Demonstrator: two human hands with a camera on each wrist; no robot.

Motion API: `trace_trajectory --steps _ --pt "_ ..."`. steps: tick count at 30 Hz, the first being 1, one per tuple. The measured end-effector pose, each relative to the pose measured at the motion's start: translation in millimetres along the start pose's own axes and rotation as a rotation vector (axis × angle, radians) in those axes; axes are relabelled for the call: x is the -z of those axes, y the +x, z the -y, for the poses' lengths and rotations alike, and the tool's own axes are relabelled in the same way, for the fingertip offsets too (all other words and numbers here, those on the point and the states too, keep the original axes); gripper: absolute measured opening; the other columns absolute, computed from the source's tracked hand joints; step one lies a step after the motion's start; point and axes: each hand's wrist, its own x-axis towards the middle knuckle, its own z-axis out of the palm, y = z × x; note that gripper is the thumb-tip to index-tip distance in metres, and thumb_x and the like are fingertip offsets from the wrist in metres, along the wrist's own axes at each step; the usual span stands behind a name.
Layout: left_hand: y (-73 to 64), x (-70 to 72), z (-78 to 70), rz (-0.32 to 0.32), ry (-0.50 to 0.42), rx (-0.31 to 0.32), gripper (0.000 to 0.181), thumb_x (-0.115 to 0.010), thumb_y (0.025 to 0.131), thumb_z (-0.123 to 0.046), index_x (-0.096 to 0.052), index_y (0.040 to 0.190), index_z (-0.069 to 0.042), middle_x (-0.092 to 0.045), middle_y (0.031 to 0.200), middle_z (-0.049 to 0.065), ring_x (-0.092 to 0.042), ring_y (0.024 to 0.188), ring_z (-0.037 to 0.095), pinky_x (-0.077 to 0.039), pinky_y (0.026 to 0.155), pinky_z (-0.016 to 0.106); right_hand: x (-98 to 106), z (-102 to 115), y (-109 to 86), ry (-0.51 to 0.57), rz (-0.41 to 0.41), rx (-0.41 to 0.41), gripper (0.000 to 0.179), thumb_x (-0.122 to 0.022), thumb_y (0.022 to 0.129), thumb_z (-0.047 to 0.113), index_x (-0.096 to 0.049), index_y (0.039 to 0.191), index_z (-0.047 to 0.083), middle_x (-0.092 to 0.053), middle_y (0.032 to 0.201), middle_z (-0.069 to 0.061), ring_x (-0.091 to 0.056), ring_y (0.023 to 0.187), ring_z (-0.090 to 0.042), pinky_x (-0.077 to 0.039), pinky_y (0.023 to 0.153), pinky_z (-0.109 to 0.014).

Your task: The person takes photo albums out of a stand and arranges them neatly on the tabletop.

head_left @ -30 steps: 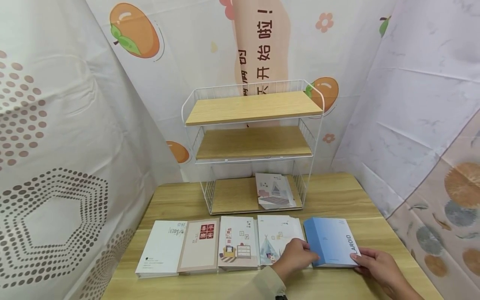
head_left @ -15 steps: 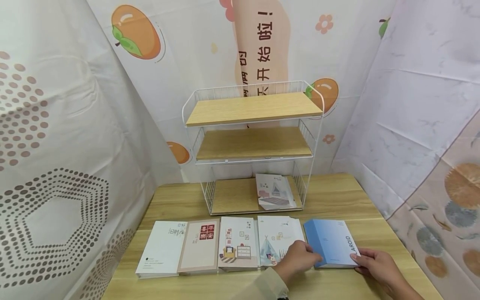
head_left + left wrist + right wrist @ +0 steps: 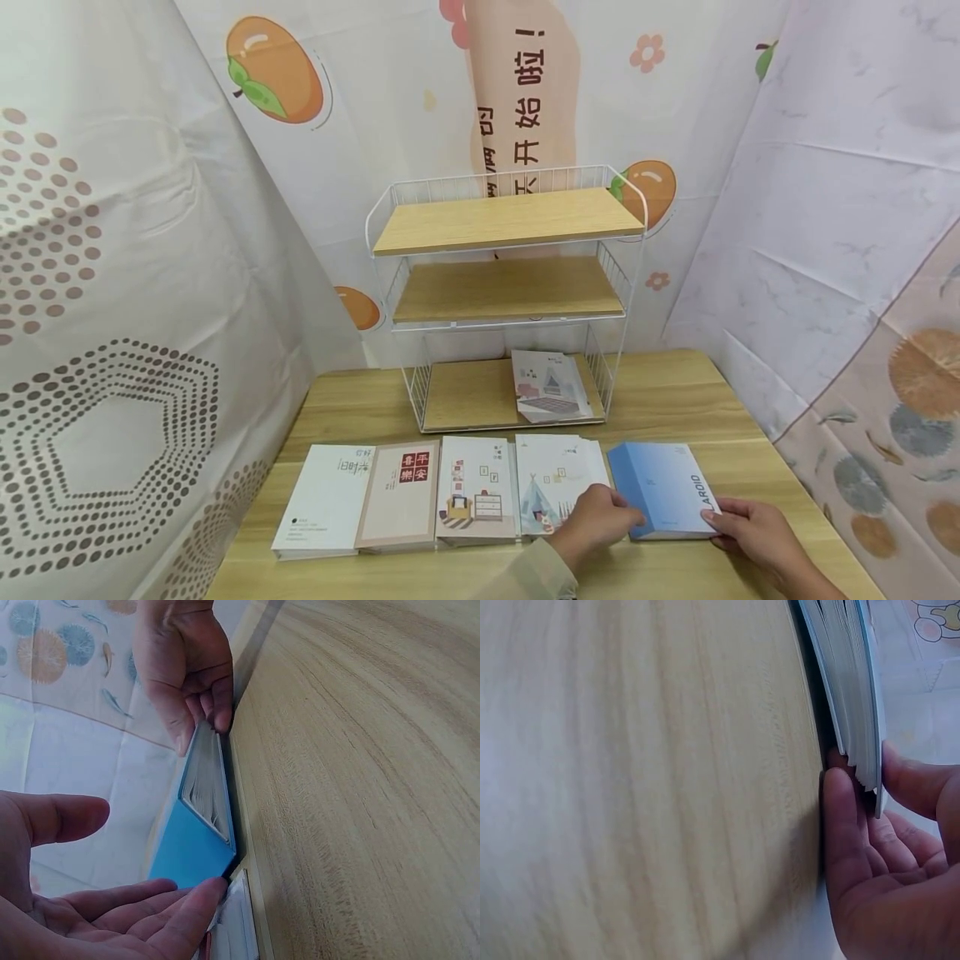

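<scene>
A blue photo album (image 3: 667, 487) lies on the table at the right end of a row, its spine side toward the left. My right hand (image 3: 757, 533) pinches its right edge; in the right wrist view, the thumb (image 3: 911, 776) is on the cover and the fingers reach beneath. At the spine, my left hand (image 3: 596, 521) touches with extended fingertips, and the left wrist view shows its thumb (image 3: 71, 817) held apart. Partly under that hand lies a white album with a tent picture (image 3: 558, 475). The album's page edges (image 3: 206, 776) face the left wrist camera.
Leftward in the row are an album with a room drawing (image 3: 476, 483), a beige one with red squares (image 3: 397, 492) and a white one (image 3: 322, 500). Behind stands a three-tier wire rack (image 3: 510, 221) with wooden shelves. A tent-printed booklet (image 3: 551, 387) lies on its bottom shelf.
Both hands stay at the blue photo album, which keeps its place. The head view has tilted very slightly upward.
</scene>
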Motion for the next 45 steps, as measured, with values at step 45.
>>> trace_trajectory --steps 45 --pt "-14.9 -5.2 -8.7 -0.055 -0.002 -0.094 0.027 -0.07 0.068 -0.019 -0.074 0.092 -0.006 -0.067 0.083 -0.005 -0.056 0.078 0.004 -0.05 0.07 0.025 -7 18 -11.6 -0.553 -0.123 0.202 0.058 -0.076 0.075 0.049 -0.071 0.103 -0.001 -0.071 0.081 -0.001 -0.058 0.069 -0.01 -0.043 0.06 -0.029"
